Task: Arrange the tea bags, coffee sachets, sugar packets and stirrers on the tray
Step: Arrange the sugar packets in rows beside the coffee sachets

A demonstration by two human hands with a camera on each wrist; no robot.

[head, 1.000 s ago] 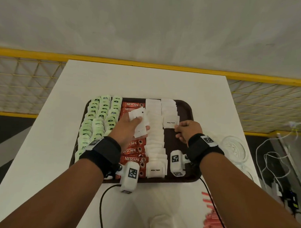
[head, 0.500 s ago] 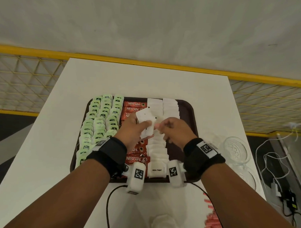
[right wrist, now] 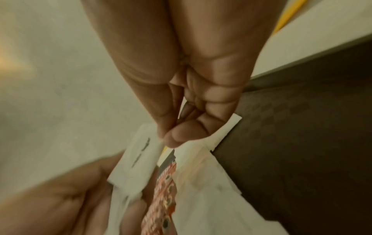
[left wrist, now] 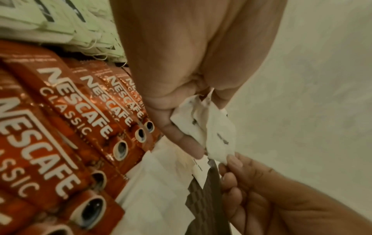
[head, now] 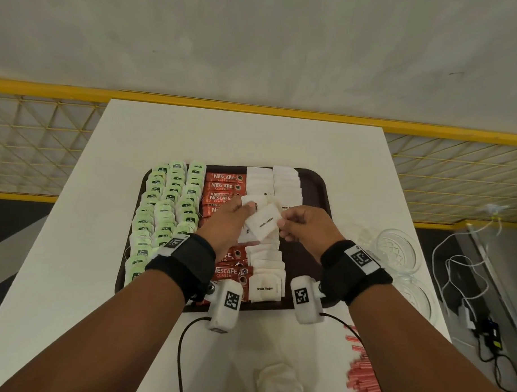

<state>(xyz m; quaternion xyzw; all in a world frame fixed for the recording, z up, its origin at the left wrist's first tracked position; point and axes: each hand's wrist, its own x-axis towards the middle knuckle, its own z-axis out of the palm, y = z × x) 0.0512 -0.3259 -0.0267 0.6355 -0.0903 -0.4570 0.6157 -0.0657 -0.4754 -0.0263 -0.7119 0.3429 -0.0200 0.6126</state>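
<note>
My left hand (head: pixel 227 227) grips a small stack of sugar packets (head: pixel 262 225) above the tray (head: pixel 313 183); its palm hides their lower edges. My right hand (head: pixel 303 226) pinches the top packet's three-o'clock corner. That packet's long axis runs seven to one o'clock.

The dark brown plastic tray (head: pixel 313 183) shows a faint checkered texture. At its 9 o'clock lie pale green paper tea bags (head: pixel 163 210) with black marks; at 12, red foil coffee sachets (head: pixel 224 181) lettered white, beside white paper sugar packets (head: pixel 266 272) printed black. Pinkish-red plastic stirrers (head: pixel 362 378) lie at 5 o'clock.
</note>
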